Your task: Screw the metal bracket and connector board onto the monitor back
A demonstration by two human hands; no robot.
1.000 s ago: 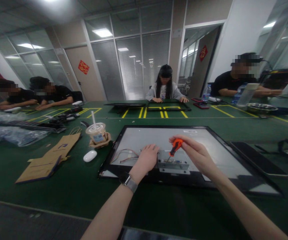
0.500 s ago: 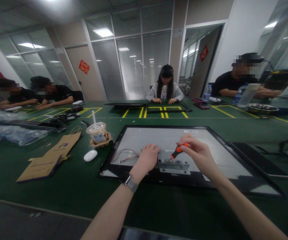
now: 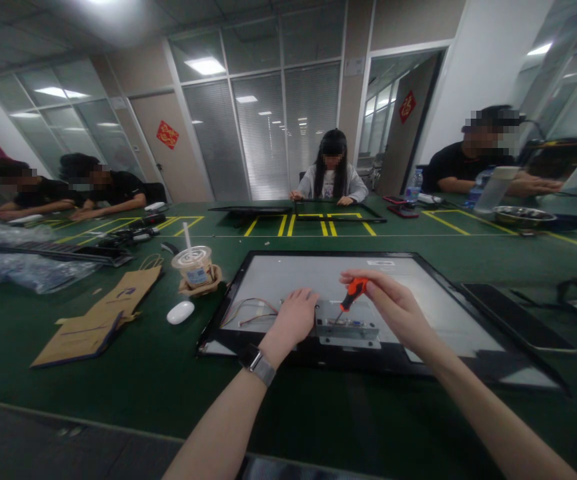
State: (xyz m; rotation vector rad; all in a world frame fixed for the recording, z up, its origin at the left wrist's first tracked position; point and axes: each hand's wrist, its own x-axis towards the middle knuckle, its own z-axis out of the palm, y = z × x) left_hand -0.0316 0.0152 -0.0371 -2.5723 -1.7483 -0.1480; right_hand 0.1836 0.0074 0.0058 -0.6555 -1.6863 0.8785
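A black-framed display panel (image 3: 288, 270) lies back side up on the green table in front of me. A metal bracket box (image 3: 351, 331) sits near its front edge, with a flange facing me. My right hand (image 3: 395, 303) grips an orange and black screwdriver (image 3: 353, 293), its shaft slanting down to the left into the bracket area; the tip's exact contact is hard to make out. Against the left side of the bracket, my left hand (image 3: 295, 315) lies with fingers extended and nothing visible in it. Thin wires (image 3: 255, 310) run across the panel to its left.
Left of the panel are an iced drink cup (image 3: 195, 267) in a cardboard holder, a white mouse (image 3: 181, 312) and a brown paper bag (image 3: 101, 313). A dark phone-like slab (image 3: 518, 317) lies on the right. Several people sit around the table, one opposite (image 3: 329, 177) handling a black frame.
My right hand and the screwdriver have shifted slightly left, and the screwdriver stands more upright, with more of its shaft showing. My left hand has stayed in place.
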